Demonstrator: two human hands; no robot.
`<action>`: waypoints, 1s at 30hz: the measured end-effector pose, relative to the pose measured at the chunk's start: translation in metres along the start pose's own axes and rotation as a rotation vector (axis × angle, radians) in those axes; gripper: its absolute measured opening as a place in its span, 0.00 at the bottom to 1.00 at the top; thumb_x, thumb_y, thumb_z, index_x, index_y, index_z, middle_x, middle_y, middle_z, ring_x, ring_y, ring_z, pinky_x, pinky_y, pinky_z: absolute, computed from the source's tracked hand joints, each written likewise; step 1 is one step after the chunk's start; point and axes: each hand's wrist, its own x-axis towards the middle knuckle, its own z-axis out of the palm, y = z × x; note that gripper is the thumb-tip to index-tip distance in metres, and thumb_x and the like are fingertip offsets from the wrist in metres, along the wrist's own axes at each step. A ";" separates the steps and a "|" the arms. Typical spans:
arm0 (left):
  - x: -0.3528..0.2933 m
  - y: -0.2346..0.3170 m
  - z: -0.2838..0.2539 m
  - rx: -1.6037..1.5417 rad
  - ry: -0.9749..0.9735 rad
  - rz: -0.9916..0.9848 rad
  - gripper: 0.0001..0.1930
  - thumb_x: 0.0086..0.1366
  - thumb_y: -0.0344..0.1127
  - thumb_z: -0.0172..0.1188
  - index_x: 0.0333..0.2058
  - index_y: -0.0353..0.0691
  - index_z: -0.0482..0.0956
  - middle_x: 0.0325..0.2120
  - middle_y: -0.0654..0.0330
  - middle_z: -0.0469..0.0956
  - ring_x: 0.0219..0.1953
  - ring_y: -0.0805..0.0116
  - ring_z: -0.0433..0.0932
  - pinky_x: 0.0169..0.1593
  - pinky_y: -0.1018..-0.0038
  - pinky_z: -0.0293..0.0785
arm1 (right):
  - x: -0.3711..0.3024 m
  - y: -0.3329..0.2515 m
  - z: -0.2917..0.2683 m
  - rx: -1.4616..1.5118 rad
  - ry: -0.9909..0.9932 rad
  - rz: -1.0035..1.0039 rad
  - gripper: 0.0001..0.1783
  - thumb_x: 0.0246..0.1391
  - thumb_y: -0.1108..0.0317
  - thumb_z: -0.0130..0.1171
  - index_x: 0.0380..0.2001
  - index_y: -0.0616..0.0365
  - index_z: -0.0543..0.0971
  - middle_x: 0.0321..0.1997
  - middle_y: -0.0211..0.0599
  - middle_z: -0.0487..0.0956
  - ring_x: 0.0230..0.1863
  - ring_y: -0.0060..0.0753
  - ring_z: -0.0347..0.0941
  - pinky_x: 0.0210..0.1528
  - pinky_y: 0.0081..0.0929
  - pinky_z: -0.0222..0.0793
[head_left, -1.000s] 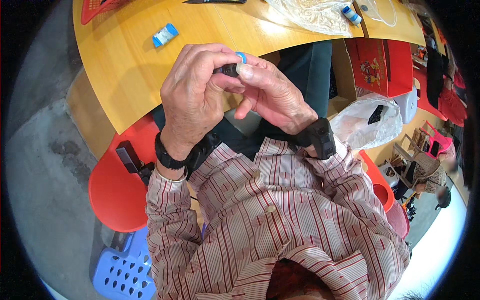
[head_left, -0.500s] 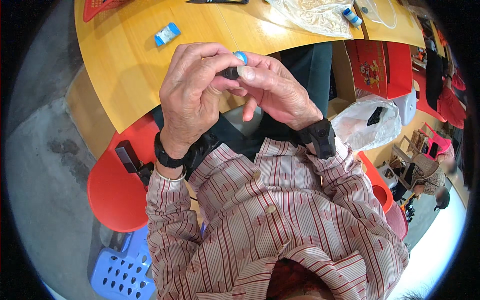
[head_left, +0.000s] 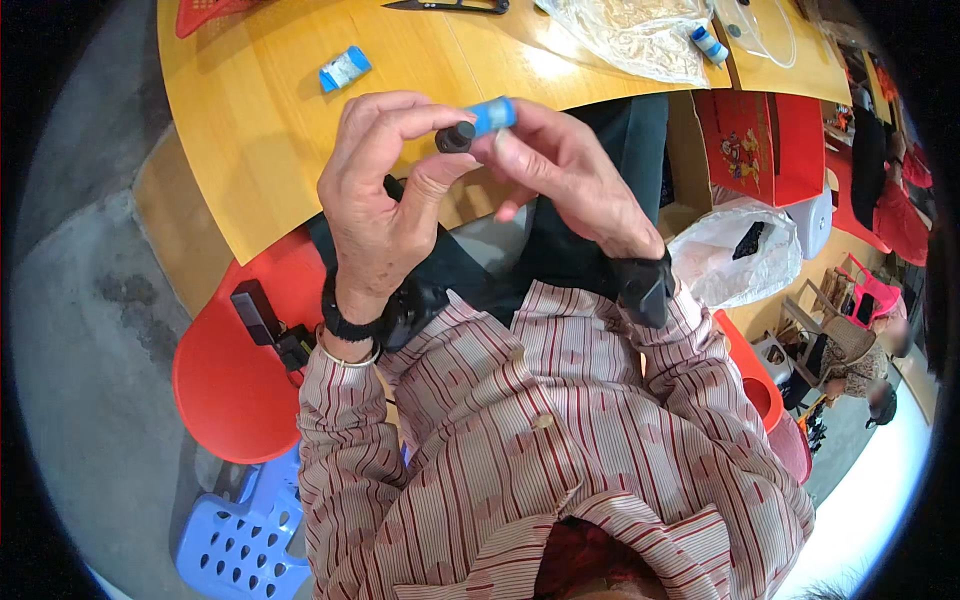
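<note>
Pinching small black round-topped piece [head_left: 455, 139]; blue cylinder [head_left: 492, 117] beside it blurred.

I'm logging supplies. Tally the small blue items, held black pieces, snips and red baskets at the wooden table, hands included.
Small blue items: 3 (one held, one at left, one at right)
Held black pieces: 1
Snips: 1
Red baskets: 1
Total: 6

Table [head_left: 260, 130] top: smooth, glossy wood-look; crinkled, shiny clear plastic bag [head_left: 640, 45] by its near edge. Held black part [head_left: 455, 138] looks smooth plastic. Red seat [head_left: 225, 370] reads smooth plastic, shirt [head_left: 480, 430] matt cloth, floor [head_left: 85, 330] rough concrete.
</note>
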 end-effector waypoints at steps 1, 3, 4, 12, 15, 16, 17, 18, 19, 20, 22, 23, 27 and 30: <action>-0.002 0.003 0.001 0.000 0.004 0.001 0.07 0.53 0.28 0.61 0.32 0.35 0.77 0.31 0.57 0.74 0.33 0.69 0.72 0.34 0.81 0.68 | -0.003 -0.006 0.002 -0.085 0.095 0.009 0.22 0.52 0.59 0.59 0.47 0.59 0.70 0.33 0.29 0.70 0.31 0.17 0.69 0.28 0.18 0.74; -0.006 0.009 0.004 -0.611 0.054 -0.477 0.07 0.56 0.28 0.60 0.32 0.32 0.74 0.30 0.61 0.74 0.33 0.77 0.71 0.35 0.84 0.67 | -0.004 -0.002 -0.003 -0.446 0.183 -0.226 0.25 0.48 0.62 0.62 0.48 0.58 0.69 0.36 0.32 0.70 0.31 0.19 0.70 0.28 0.18 0.74; -0.007 0.009 0.002 -0.610 0.056 -0.476 0.07 0.56 0.28 0.60 0.32 0.32 0.74 0.30 0.61 0.74 0.33 0.77 0.71 0.35 0.84 0.67 | -0.004 -0.001 -0.003 -0.802 0.272 -0.463 0.28 0.45 0.64 0.65 0.49 0.58 0.68 0.39 0.35 0.70 0.30 0.21 0.70 0.29 0.18 0.73; -0.012 0.008 -0.001 -0.902 -0.086 -0.809 0.07 0.55 0.26 0.61 0.30 0.32 0.73 0.24 0.64 0.74 0.28 0.80 0.73 0.33 0.85 0.66 | 0.004 -0.011 0.008 -1.505 0.128 -0.808 0.26 0.38 0.58 0.64 0.40 0.58 0.69 0.35 0.35 0.67 0.34 0.34 0.68 0.21 0.24 0.70; -0.014 0.007 -0.001 -0.841 -0.114 -0.795 0.07 0.54 0.27 0.62 0.29 0.32 0.74 0.23 0.64 0.74 0.27 0.79 0.74 0.33 0.85 0.66 | 0.002 -0.010 0.006 -1.572 0.135 -0.854 0.22 0.39 0.59 0.63 0.36 0.57 0.69 0.34 0.33 0.67 0.32 0.32 0.68 0.19 0.24 0.69; -0.015 0.007 -0.001 -0.843 -0.115 -0.794 0.07 0.54 0.27 0.62 0.29 0.32 0.74 0.23 0.64 0.74 0.27 0.79 0.74 0.33 0.85 0.66 | 0.001 -0.010 0.006 -1.574 0.136 -0.853 0.22 0.39 0.59 0.63 0.36 0.57 0.69 0.34 0.33 0.67 0.32 0.32 0.68 0.19 0.24 0.69; -0.015 0.006 -0.001 -0.833 -0.131 -0.792 0.07 0.53 0.27 0.62 0.28 0.32 0.74 0.23 0.64 0.74 0.27 0.79 0.74 0.33 0.85 0.66 | 0.001 -0.010 0.005 -1.571 0.129 -0.863 0.22 0.39 0.59 0.63 0.36 0.57 0.70 0.33 0.32 0.67 0.32 0.31 0.68 0.19 0.23 0.69; -0.016 0.005 -0.002 -0.820 -0.143 -0.790 0.06 0.53 0.27 0.63 0.27 0.32 0.74 0.23 0.64 0.74 0.26 0.80 0.73 0.32 0.86 0.65 | 0.001 -0.010 0.005 -1.564 0.120 -0.877 0.22 0.39 0.58 0.63 0.36 0.57 0.70 0.32 0.31 0.67 0.32 0.30 0.68 0.19 0.23 0.68; -0.016 0.006 -0.003 -0.819 -0.142 -0.791 0.06 0.53 0.27 0.63 0.27 0.32 0.74 0.23 0.64 0.74 0.26 0.80 0.73 0.32 0.86 0.65 | 0.001 -0.009 0.005 -1.563 0.119 -0.878 0.22 0.39 0.58 0.63 0.36 0.57 0.70 0.32 0.31 0.67 0.32 0.30 0.68 0.19 0.23 0.68; -0.015 0.007 -0.004 -0.833 -0.162 -0.813 0.07 0.52 0.27 0.63 0.27 0.32 0.74 0.23 0.65 0.74 0.26 0.81 0.71 0.31 0.86 0.64 | 0.002 -0.008 0.005 -1.560 0.113 -0.899 0.22 0.39 0.58 0.63 0.36 0.56 0.70 0.30 0.31 0.66 0.31 0.30 0.68 0.19 0.23 0.68; -0.016 0.006 -0.006 -0.851 -0.185 -0.835 0.07 0.52 0.28 0.64 0.27 0.33 0.75 0.23 0.66 0.74 0.25 0.83 0.70 0.31 0.86 0.63 | 0.002 -0.007 0.004 -1.561 0.110 -0.916 0.21 0.39 0.57 0.63 0.35 0.55 0.70 0.29 0.30 0.66 0.31 0.29 0.68 0.19 0.23 0.68; -0.017 0.004 -0.008 -0.807 -0.214 -0.838 0.07 0.51 0.29 0.64 0.27 0.33 0.75 0.23 0.66 0.74 0.25 0.83 0.69 0.31 0.86 0.63 | 0.002 -0.007 0.003 -1.550 0.093 -0.937 0.20 0.40 0.57 0.62 0.35 0.55 0.70 0.28 0.30 0.66 0.30 0.29 0.69 0.19 0.23 0.68; -0.021 -0.002 -0.010 -0.798 -0.264 -0.864 0.08 0.51 0.30 0.65 0.27 0.33 0.75 0.23 0.66 0.74 0.26 0.83 0.68 0.32 0.86 0.63 | 0.002 -0.003 0.001 -1.528 0.043 -0.937 0.18 0.42 0.58 0.61 0.34 0.53 0.70 0.27 0.29 0.65 0.30 0.29 0.69 0.20 0.22 0.69; -0.024 -0.002 -0.009 -0.890 -0.227 -0.847 0.07 0.52 0.29 0.63 0.28 0.33 0.76 0.24 0.65 0.75 0.27 0.81 0.69 0.33 0.85 0.63 | 0.002 -0.002 0.001 -1.477 0.028 -0.943 0.17 0.42 0.59 0.61 0.34 0.53 0.70 0.27 0.30 0.64 0.30 0.29 0.68 0.22 0.23 0.69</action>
